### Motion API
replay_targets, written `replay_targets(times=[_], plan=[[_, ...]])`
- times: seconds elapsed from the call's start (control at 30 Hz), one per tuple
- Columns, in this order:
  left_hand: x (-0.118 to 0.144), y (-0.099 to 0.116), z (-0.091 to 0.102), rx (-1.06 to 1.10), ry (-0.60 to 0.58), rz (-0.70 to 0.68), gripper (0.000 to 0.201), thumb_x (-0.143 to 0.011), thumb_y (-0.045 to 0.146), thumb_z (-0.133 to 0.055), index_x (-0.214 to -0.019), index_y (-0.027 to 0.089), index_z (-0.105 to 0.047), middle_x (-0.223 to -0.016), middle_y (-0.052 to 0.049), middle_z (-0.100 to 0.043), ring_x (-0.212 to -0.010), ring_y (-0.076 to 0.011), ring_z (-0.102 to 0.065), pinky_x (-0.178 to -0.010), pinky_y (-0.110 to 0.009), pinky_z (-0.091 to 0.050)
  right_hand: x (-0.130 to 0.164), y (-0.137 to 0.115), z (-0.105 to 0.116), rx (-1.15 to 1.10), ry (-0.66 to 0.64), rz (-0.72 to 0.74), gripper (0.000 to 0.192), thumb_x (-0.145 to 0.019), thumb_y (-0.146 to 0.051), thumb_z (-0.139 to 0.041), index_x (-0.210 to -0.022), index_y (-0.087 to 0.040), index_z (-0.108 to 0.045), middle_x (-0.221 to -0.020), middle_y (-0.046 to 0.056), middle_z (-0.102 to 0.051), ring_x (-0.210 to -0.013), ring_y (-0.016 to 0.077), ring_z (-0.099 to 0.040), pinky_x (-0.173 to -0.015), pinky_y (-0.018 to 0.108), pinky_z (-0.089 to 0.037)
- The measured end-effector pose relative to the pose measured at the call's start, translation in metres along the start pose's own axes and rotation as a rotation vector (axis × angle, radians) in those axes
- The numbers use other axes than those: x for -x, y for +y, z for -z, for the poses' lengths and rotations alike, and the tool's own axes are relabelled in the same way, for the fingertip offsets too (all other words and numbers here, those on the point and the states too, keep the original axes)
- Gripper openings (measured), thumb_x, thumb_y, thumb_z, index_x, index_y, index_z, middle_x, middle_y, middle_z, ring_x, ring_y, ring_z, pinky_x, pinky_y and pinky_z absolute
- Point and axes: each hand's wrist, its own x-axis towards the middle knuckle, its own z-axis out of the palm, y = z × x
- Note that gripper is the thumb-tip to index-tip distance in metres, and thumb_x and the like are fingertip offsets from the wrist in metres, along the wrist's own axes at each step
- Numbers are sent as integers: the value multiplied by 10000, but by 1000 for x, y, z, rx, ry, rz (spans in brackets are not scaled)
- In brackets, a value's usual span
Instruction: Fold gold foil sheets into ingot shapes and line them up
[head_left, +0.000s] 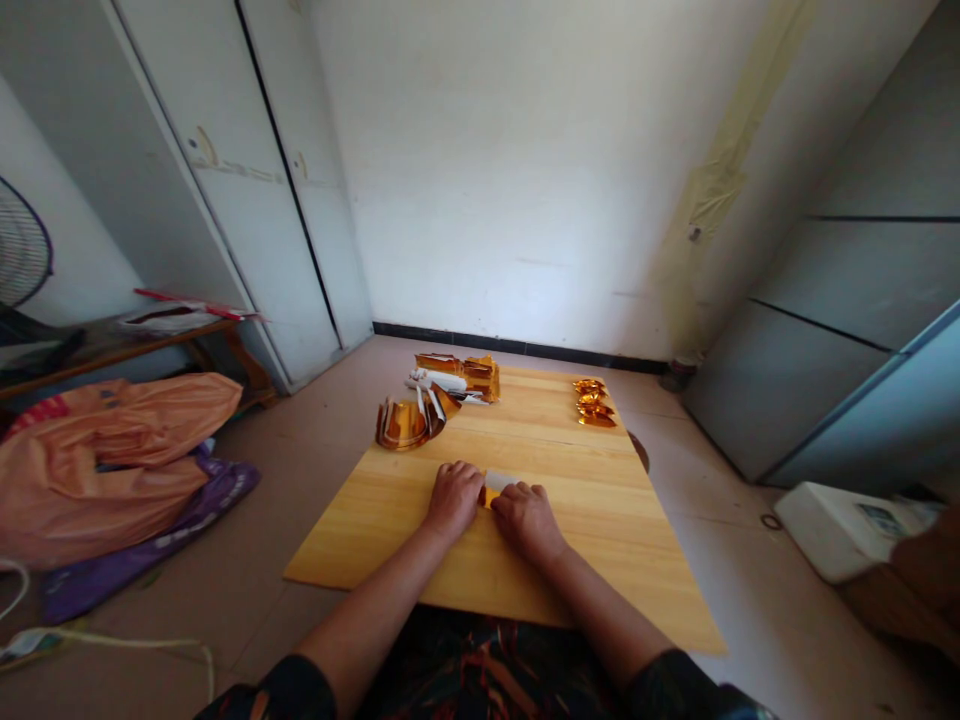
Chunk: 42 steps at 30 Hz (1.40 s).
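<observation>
Head camera looks down on your two hands, set side by side on a low wooden board [525, 560] on the floor. Your left hand [453, 498] and right hand [528, 517] both have their fingers curled and pressed down on a small gold-and-white foil paper [496, 484], which lies flat on the board between and just beyond your fingertips; most of it is hidden under your knuckles, so you cannot tell how it is folded. Beyond your left fingers, a curled bundle of gold foil strips [409, 422] stands near the board's left edge, and further out a stack of gold and white sheets [459, 377] sits at the far edge. Beyond your right fingers, well apart, a small row of folded gold pieces [594, 401] lies near the far right corner. Bare board stretches to the right of your right hand and between your fingers and the piles. Off the board to your left, an orange plastic bag [112, 450] lies on the floor; to your right, a white box [840, 525].
</observation>
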Motion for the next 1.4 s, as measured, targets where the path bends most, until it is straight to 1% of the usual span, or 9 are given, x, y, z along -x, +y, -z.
replay_targets(times=[0.1, 0.3, 0.5, 0.6, 0.8, 0.93, 1.13, 1.23, 1.4], plan=[[1, -6, -3, -1, -8, -37, 190, -853, 151, -515, -710, 188, -635, -813, -48, -613, -851, -193, -505, -739, -332, -343, 2, 6, -4, -75, 19, 44, 150, -873, -245, -550, -806, -239, -683, -845, 24, -664, -863, 179, -538, -717, 288, -325], [3, -10, -8, 4, 34, -85, 196, -844, 116, -503, -719, 179, -640, -784, -46, -617, -799, -179, -513, -728, -306, -366, 8, 31, -13, -227, 151, 195, 107, -866, -230, -577, -835, -235, -679, -889, 5, -677, -852, 155, -542, -735, 265, -334], [10, -5, -5, -51, 84, -113, 177, -865, 155, -489, -784, 192, -642, -742, -44, -632, -751, -181, -538, -717, -331, -355, 13, 27, -9, -23, 180, 304, 218, -935, -226, -475, -803, -198, -647, -824, 28, -652, -808, 152, -527, -691, 274, -322], [14, -2, -3, -44, 99, -117, 190, -863, 161, -486, -743, 190, -631, -725, -40, -636, -740, -177, -548, -751, -347, -356, 14, 24, -8, 70, 170, 330, 225, -947, -213, -448, -803, -183, -619, -823, 36, -641, -791, 160, -514, -695, 290, -318], [22, 11, 9, -33, 138, -122, 88, -800, 198, -541, -746, 183, -609, -778, -54, -645, -814, -199, -560, -941, -439, -316, 8, 27, -19, 83, 171, 243, 197, -939, -195, -455, -804, -179, -597, -808, 36, -619, -773, 171, -494, -693, 292, -316], [22, 20, 8, -91, 124, -102, 78, -802, 241, -564, -794, 192, -623, -785, -61, -654, -831, -214, -576, -975, -479, -303, 0, 32, -23, 23, 145, 149, 198, -930, -172, -454, -795, -171, -599, -812, 43, -612, -773, 164, -495, -678, 274, -318], [22, 21, -4, -169, 171, -93, 163, -846, 164, -506, -738, 205, -621, -752, -44, -653, -793, -187, -588, -1004, -490, -293, 9, 35, -9, -65, 123, 218, 164, -882, -338, -558, -965, -212, -623, -974, 50, -617, -912, 184, -495, -777, 295, -327], [24, 19, -4, -158, 182, -101, 164, -863, 170, -495, -768, 212, -623, -778, -38, -654, -807, -181, -590, -1028, -507, -269, 11, 34, -8, -70, 128, 212, 194, -890, -317, -544, -1048, -241, -627, -988, 54, -620, -928, 187, -494, -787, 302, -326], [27, 16, -1, -102, 140, -85, 186, -877, 174, -478, -780, 217, -631, -806, -34, -653, -818, -176, -591, -1034, -521, -266, 8, 42, -18, -155, 185, 150, 177, -905, -238, -510, -851, -216, -677, -892, 50, -625, -852, 164, -514, -751, 278, -347]])
